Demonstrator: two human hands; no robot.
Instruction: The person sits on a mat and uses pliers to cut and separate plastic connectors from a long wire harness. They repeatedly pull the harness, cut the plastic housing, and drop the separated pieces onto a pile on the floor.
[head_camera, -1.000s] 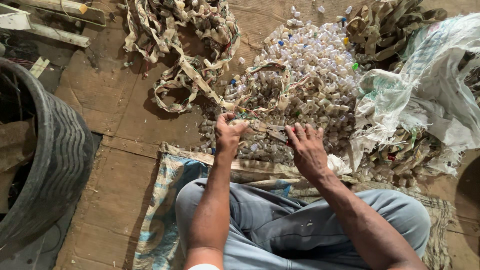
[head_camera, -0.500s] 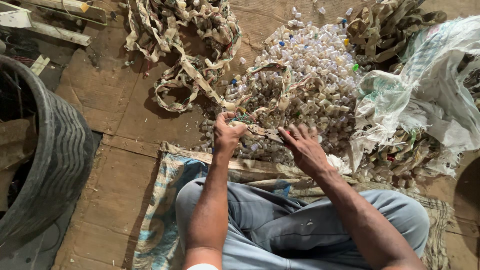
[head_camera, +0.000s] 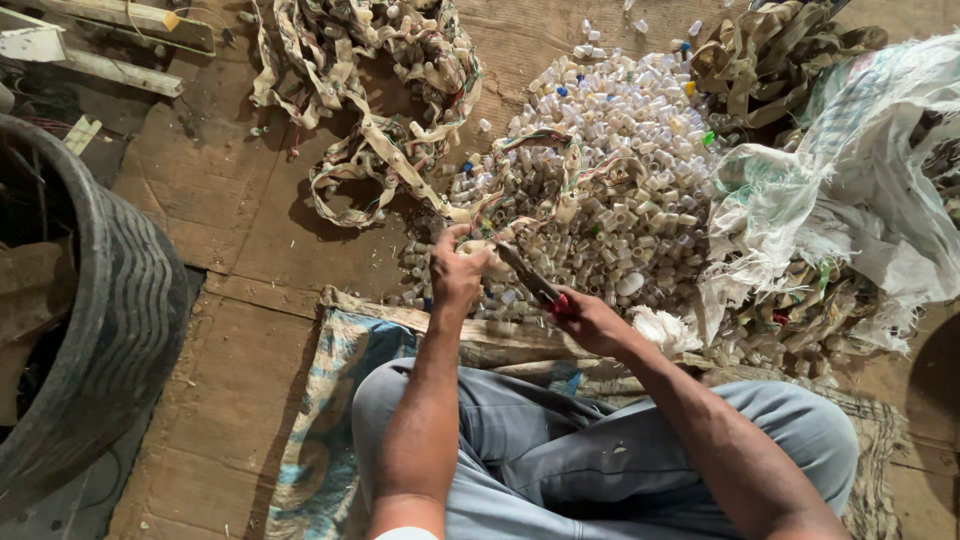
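Seated person cutting a strip beside a heap of small plastic caps.

Left hand (head_camera: 458, 272) grips the cap-studded strip (head_camera: 400, 170); right hand (head_camera: 590, 318) clamps red-handled cutters (head_camera: 535, 285) (frame centre). Tyre (head_camera: 120, 320) crowds the left edge.

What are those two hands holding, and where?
Left hand grips the strap at its near end; right hand holds the cutting tool by its handles.

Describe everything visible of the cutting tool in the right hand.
The cutting tool looks like pliers or snips: dark metal jaws and a red handle part showing at the palm. The right hand grips its handles; the tool slants up-left, its tip meeting the strip end pinched in the left hand, above the pile of small caps. Jaw detail is too small to tell.
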